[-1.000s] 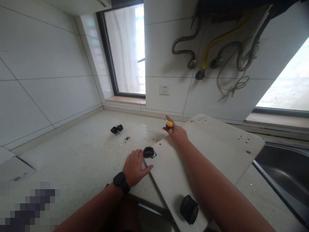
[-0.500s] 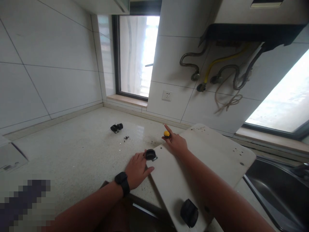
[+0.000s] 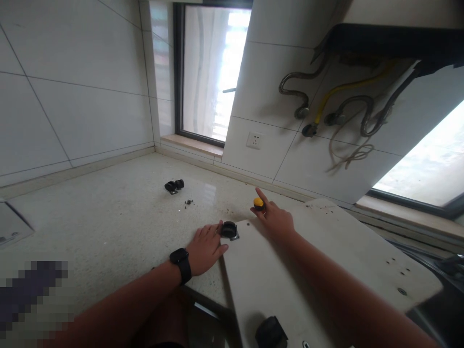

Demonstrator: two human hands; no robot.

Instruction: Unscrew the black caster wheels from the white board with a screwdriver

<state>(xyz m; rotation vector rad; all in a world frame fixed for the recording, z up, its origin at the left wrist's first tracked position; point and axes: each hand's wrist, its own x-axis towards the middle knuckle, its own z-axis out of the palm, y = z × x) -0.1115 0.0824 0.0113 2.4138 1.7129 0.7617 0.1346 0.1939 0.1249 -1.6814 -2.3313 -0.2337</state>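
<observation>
A white board (image 3: 264, 270) lies over the counter. My left hand (image 3: 208, 249) rests at its near-left corner, fingers spread on the counter and thumb on the board. Beside these fingertips a black caster wheel (image 3: 229, 229) with a metal plate sits at the corner. Over the board's far edge, my right hand (image 3: 277, 220) is closed around a yellow-and-black tool handle (image 3: 258, 204), its index finger stretched out. The tool's lower end is hidden. Another black caster (image 3: 271, 332) stands on the board's near part, cut off by the frame.
Two loose casters (image 3: 174, 186) and several small dark screws (image 3: 189, 202) lie on the counter (image 3: 134, 222). A sink (image 3: 445, 314) lies under the board's right end. Hoses (image 3: 295, 77) hang below a wall unit, and a white box (image 3: 14, 222) stands at the left.
The board has turned clockwise, its right end now further over the sink. My right hand has moved slightly right with the tool handle. My left hand stays by the corner caster.
</observation>
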